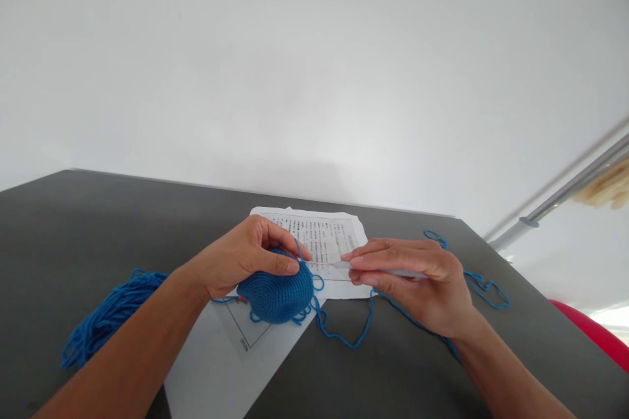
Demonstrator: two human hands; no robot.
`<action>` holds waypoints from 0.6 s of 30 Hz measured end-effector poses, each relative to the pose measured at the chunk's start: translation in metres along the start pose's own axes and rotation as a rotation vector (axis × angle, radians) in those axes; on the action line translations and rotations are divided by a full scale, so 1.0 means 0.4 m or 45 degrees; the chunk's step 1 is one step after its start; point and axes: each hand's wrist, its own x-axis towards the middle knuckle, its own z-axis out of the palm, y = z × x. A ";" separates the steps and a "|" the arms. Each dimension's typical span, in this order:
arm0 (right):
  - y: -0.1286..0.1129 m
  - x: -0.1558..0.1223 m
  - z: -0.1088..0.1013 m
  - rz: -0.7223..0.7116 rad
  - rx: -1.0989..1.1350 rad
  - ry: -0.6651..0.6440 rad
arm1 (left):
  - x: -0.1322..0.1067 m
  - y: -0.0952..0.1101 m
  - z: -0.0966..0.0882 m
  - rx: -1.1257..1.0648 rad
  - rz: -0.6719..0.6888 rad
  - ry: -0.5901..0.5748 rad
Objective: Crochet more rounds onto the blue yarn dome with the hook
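My left hand point(263, 249) is closed on a rounded blue crochet piece point(280, 294), thumb in front and fingers behind its top edge. In my right hand point(415, 272) is a crochet hook point(344, 265) with a pale grey handle, held between thumb and fingers. Its thin metal shaft points left and reaches the edge of the crochet piece beside my left fingertips; the hook's tip is too small to make out. Loose blue yarn point(354, 345) hangs from the piece, curves along the table and passes under my right hand.
Printed sheets of paper point(339, 226) lie behind and beneath the work on the dark grey table point(122, 209). A bundle of blue yarn point(108, 321) rests at the left, partly behind my forearm. More yarn loops point(491, 291) lie at the right. A white wall point(295, 78) stands behind.
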 end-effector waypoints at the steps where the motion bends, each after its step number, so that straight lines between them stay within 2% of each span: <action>1: 0.002 -0.001 0.002 0.056 0.067 0.030 | 0.000 0.001 0.000 -0.004 0.005 -0.006; 7: 0.019 -0.006 0.027 0.540 0.580 0.231 | -0.004 0.011 0.003 -0.070 0.070 -0.022; 11: 0.026 0.000 0.056 0.757 0.843 0.428 | -0.003 0.009 0.019 -0.120 0.144 0.053; 14: 0.032 0.003 0.086 0.840 0.934 0.523 | 0.001 0.003 0.038 -0.180 0.133 0.130; 18: 0.042 -0.006 0.122 0.801 0.891 0.527 | 0.011 -0.008 0.065 -0.207 0.176 0.194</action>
